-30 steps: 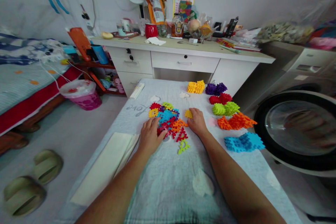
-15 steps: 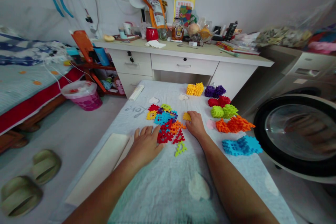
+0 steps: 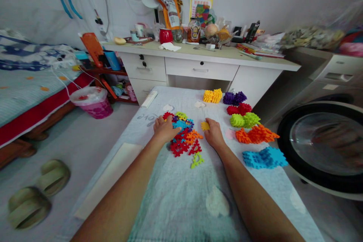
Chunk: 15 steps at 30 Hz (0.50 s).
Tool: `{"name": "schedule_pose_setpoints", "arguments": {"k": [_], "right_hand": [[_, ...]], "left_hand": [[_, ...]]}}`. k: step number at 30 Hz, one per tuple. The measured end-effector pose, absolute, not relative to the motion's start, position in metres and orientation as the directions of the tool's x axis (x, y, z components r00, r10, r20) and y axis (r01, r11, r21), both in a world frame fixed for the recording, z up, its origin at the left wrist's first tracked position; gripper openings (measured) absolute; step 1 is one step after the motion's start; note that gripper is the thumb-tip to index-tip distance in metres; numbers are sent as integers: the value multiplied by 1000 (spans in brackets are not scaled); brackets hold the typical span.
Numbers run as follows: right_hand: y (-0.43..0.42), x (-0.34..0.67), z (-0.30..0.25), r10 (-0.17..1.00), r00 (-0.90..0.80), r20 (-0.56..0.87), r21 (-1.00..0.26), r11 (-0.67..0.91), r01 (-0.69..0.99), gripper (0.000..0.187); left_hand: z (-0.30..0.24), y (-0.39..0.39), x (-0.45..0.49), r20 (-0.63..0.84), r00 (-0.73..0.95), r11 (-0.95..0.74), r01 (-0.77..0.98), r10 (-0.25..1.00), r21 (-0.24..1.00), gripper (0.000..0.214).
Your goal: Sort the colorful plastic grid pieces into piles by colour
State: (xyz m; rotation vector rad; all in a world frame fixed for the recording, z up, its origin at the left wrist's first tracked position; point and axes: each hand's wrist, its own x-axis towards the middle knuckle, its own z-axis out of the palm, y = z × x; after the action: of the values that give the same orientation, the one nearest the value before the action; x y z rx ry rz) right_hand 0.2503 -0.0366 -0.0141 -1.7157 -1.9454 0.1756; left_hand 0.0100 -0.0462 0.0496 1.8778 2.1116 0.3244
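A mixed pile of notched plastic building tiles lies mid-table, with blue tiles (image 3: 181, 124), red tiles (image 3: 178, 147), orange tiles (image 3: 193, 136) and a lime triangular tile (image 3: 197, 160) at its near end. My left hand (image 3: 165, 130) is over the pile's left edge, fingers bent and thumb held apart. It covers most of a yellow tile there; whether it touches that tile is hidden. Right of the pile, my right hand (image 3: 214, 133) pinches another yellow tile (image 3: 205, 125) low over the cloth.
Along the table's right side stand rows of yellow (image 3: 212, 96), purple (image 3: 235, 98), red (image 3: 238, 109), lime (image 3: 244, 120), orange (image 3: 256, 134) and blue tiles (image 3: 265, 157). A white board (image 3: 110, 177) lies at the left edge. A washing machine door (image 3: 323, 147) is at right.
My left hand has moved forward from beside the red tiles to the yellow tile at the pile's far left. My right hand stays on its yellow tile. The view has shifted slightly.
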Motion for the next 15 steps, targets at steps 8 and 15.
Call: {"name": "schedule_pose_setpoints", "arguments": {"k": [8,15], "right_hand": [[-37,252,-16,926,-12,378,-490,211,846,68],[-35,252,-11,909,82,408,-626,213,750,58]], "left_hand": [[0,-32,16,296,49,-260,630,954,732,34],[-13,-26,12,356,-77,-284,456,931,843,52]]}}
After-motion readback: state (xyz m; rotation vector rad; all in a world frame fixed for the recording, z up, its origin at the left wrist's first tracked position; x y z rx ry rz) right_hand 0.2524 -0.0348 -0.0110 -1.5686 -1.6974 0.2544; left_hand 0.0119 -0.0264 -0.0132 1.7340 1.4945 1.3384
